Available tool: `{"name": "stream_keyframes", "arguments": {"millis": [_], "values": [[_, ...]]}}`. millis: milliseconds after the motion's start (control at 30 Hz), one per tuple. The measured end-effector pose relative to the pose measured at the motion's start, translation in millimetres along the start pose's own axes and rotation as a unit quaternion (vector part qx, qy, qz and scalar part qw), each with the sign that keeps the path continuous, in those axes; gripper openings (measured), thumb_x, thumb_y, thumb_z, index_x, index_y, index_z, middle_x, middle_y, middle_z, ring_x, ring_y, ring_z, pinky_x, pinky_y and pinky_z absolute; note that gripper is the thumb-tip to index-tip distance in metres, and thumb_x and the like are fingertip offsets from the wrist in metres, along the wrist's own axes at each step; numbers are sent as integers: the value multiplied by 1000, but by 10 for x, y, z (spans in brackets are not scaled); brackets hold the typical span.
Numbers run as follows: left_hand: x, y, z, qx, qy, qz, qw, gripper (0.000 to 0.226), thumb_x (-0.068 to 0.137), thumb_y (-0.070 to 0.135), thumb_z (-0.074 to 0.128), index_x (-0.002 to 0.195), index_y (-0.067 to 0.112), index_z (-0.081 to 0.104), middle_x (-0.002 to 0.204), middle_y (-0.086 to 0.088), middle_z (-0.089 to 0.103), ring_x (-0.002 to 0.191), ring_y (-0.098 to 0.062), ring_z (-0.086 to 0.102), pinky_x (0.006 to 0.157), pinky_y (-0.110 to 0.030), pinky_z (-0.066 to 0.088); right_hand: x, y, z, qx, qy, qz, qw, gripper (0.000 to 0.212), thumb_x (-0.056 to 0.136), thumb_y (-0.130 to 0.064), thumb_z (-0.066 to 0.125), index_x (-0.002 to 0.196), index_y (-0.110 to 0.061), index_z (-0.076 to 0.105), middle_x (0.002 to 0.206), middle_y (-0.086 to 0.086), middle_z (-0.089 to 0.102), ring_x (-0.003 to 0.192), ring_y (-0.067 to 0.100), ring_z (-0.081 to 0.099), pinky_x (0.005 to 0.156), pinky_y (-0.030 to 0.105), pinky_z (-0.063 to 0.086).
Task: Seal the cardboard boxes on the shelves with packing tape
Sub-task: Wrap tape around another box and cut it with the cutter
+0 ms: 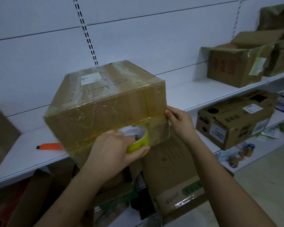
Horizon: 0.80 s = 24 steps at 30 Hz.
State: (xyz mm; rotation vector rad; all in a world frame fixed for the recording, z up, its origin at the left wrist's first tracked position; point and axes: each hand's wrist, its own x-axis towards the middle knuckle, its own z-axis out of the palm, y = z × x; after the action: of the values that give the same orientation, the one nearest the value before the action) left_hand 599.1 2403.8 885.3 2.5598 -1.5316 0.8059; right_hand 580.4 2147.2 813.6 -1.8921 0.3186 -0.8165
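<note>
A cardboard box (pixel 105 102), wrapped in clear tape, sits tilted on the white shelf (pixel 187 94) with its near corner past the shelf's front edge. My left hand (pixel 111 149) grips a roll of yellowish packing tape (pixel 137 139) against the lower front face, fingers inside the core and thumb under the roll. A strip of tape runs from the roll to the box's right edge. My right hand (pixel 179 121) pinches that strip at the box's front right corner.
An orange utility knife (pixel 49 146) lies on the shelf left of the box. Open cardboard boxes stand at the right (pixel 236 66) and on the lower shelf (pixel 233 123). More boxes (pixel 175 174) sit below my arms. Small jars (pixel 246 150) lie at the lower right.
</note>
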Motion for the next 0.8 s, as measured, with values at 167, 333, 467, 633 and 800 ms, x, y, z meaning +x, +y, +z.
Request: {"name": "stream_keyframes", "arguments": {"millis": [167, 333, 467, 633, 800], "values": [[-147, 17, -63, 37, -2, -64, 997, 61, 89, 70, 35, 46, 26, 41, 36, 11, 25, 31, -9, 29, 41, -17, 2, -116, -46, 138, -55, 60, 34, 996, 36, 96, -51, 45, 111, -32, 71, 102, -13, 72, 99, 12, 65, 85, 36, 53], [-64, 53, -154, 42, -4, -122, 992, 61, 84, 76, 26, 55, 25, 43, 41, 8, 31, 39, -4, 29, 39, -24, 14, -243, -208, 384, -133, 125, 47, 982, 33, 107, -36, 30, 114, -20, 59, 86, 1, 62, 78, 24, 56, 61, 33, 33], [-79, 73, -211, 42, -10, -131, 990, 64, 86, 73, 33, 46, 23, 43, 38, 12, 20, 32, -7, 21, 41, -15, 8, -283, -268, 508, -158, 153, 80, 972, 37, 107, -38, 22, 117, -19, 51, 81, 2, 56, 72, 26, 52, 61, 34, 35], [-177, -3, -202, 8, -6, -60, 998, 51, 86, 69, 35, 73, 24, 56, 52, 10, 40, 49, -14, 42, 44, -20, 12, -290, -285, 543, -180, 179, 92, 963, 37, 107, -39, 20, 113, -19, 50, 69, -3, 48, 68, 26, 50, 58, 33, 32], [-230, 59, -309, 11, -11, -61, 998, 46, 82, 64, 53, 74, 22, 69, 49, 7, 46, 46, -16, 46, 49, -23, 24, -318, -316, 564, -189, 185, 93, 960, 37, 107, -39, 20, 113, -19, 51, 66, -8, 44, 65, 21, 48, 57, 33, 31]]}}
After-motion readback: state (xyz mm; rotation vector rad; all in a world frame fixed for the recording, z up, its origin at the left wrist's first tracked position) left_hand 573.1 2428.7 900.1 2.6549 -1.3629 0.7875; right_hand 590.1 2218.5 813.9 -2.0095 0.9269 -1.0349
